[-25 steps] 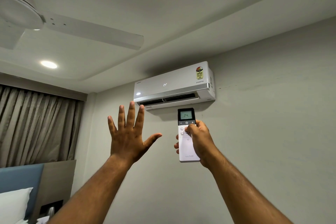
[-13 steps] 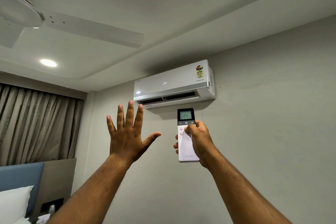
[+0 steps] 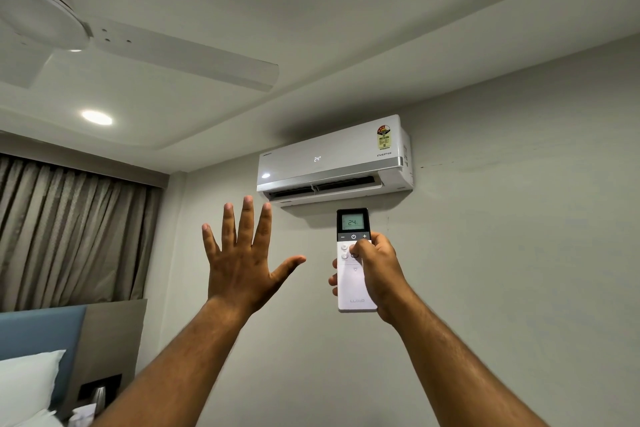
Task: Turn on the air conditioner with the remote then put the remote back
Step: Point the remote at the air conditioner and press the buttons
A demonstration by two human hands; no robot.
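Wall (image 3: pixel 502 253) plain grey, with air conditioner (image 3: pixel 332 159) mounted high on it, just under the ceiling step. Front panel lit with 24, louvre at the bottom swung open: judged switched on, so first half of the task done. Left to do: lowering the remote and setting it back where it belongs, a place not in view here. Ceiling fan (image 3: pixel 104 38) overhead at upper left, curtain (image 3: pixel 69 236) and bed headboard (image 3: pixel 38 333) lower left, none of it involved. Both arms raised toward the unit, forearms rising from the bottom edge. Left hand (image 3: pixel 242 263) spread wide, palm away, fingers straight up and thumb out to the side, holding nothing, well clear of the unit and just beside the remote. Right hand (image 3: pixel 377 274) wrapped round the remote (image 3: pixel 355 260) from its right side, fingertips curling out past the left edge, thumb laid over the round buttons below the power key. Remote upright, below the unit's right half, screen end up and showing 24.
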